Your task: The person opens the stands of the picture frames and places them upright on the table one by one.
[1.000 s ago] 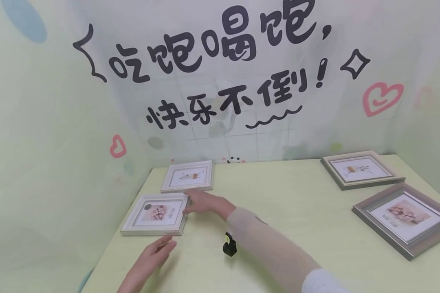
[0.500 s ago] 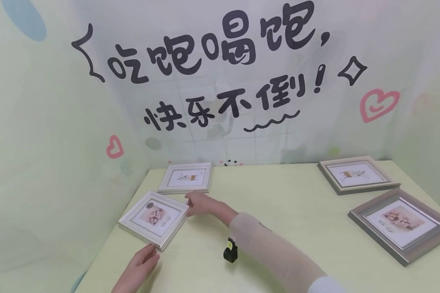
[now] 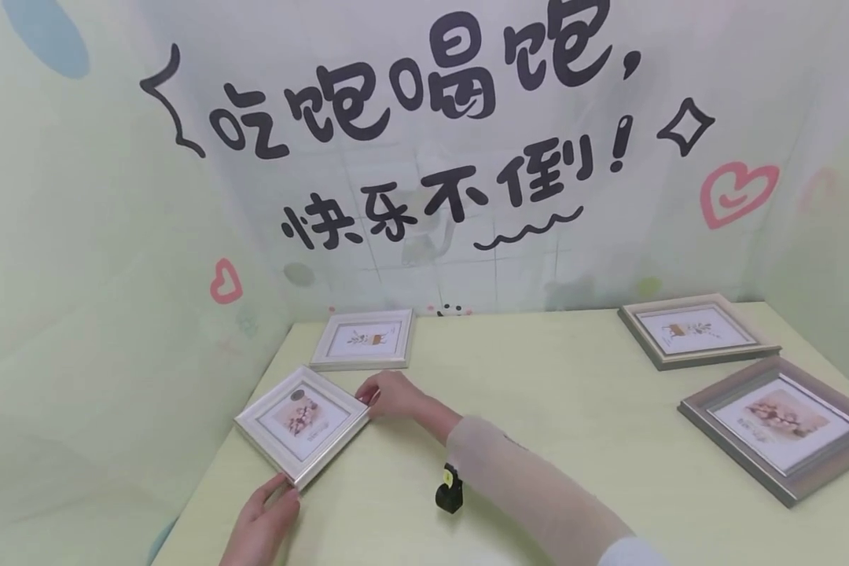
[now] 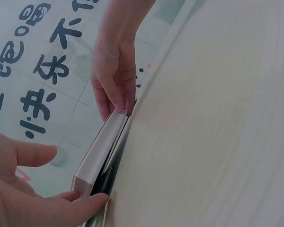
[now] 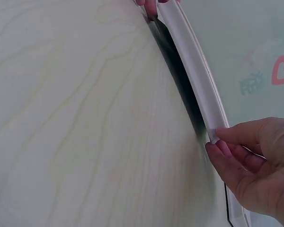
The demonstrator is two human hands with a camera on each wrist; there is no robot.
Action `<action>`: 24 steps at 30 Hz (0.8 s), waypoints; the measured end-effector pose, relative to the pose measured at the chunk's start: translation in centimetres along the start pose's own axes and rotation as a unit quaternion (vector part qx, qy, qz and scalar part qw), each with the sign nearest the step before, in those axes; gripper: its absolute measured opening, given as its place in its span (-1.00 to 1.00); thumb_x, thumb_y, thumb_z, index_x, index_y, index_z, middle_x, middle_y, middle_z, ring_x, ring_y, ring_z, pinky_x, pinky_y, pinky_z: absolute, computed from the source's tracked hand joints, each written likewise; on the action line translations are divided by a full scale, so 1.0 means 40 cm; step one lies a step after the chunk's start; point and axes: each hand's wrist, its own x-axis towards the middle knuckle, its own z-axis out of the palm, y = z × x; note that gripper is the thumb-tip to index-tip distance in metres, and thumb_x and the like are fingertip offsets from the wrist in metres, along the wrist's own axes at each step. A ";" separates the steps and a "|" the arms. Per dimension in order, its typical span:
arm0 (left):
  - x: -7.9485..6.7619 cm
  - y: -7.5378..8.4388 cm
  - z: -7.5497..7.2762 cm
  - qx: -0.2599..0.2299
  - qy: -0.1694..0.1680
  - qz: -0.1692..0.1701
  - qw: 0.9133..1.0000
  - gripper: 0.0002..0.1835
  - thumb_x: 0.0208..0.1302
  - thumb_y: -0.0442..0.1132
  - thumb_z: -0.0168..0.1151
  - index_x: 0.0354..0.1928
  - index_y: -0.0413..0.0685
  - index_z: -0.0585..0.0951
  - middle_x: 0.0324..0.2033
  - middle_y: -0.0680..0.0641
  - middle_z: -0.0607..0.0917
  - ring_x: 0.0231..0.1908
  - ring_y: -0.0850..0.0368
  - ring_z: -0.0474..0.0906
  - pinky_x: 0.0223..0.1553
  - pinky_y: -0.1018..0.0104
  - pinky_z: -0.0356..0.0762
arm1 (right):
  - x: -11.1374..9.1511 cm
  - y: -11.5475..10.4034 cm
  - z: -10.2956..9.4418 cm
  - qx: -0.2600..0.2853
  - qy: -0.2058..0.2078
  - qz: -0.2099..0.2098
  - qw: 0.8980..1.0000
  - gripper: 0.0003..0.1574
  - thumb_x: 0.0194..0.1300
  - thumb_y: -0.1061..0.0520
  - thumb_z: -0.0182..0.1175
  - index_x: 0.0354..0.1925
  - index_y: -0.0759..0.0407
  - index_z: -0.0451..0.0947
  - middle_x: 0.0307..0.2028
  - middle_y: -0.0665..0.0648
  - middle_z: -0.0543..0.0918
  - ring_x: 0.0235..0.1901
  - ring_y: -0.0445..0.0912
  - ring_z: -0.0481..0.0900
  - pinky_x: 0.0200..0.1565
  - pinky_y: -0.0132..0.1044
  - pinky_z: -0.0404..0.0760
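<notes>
In the head view a white picture frame (image 3: pixel 301 428) with a blossom print and a small dark round sticker stands turned cornerwise at the table's left. My right hand (image 3: pixel 396 397) pinches its right corner; the right wrist view shows the thumb (image 5: pixel 241 132) on the rim and fingers below. At the near corner, my left hand (image 3: pixel 262 520) holds the frame between its digits, one tip reaching under the edge in the left wrist view. A dark gap shows beneath the frame edge (image 5: pixel 194 71), so that side is slightly raised. The underside is mostly hidden.
Behind it lies another white picture frame (image 3: pixel 363 339) with an animal print. Two darker frames, a rear one (image 3: pixel 696 328) and a larger near one (image 3: pixel 781 424), lie at the table's right. Printed cloth walls (image 3: pixel 424 259) border the pale table (image 3: pixel 538 377).
The white frame has turned from lying square to standing cornerwise. My left hand, apart from it a second ago, has moved left and taken its near corner; the right hand keeps the right corner.
</notes>
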 end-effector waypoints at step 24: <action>0.055 -0.022 -0.033 -0.136 0.064 -0.031 0.988 -0.23 0.39 -0.30 0.20 0.30 -0.75 0.01 0.27 -0.65 0.14 -0.28 0.52 0.48 -0.19 0.66 0.59 | -0.060 -0.007 -0.010 0.129 0.005 0.033 0.991 -0.72 0.10 0.31 0.43 -0.14 0.25 0.74 -0.28 0.15 0.80 -0.41 -0.25 0.63 -0.32 -0.46 0.65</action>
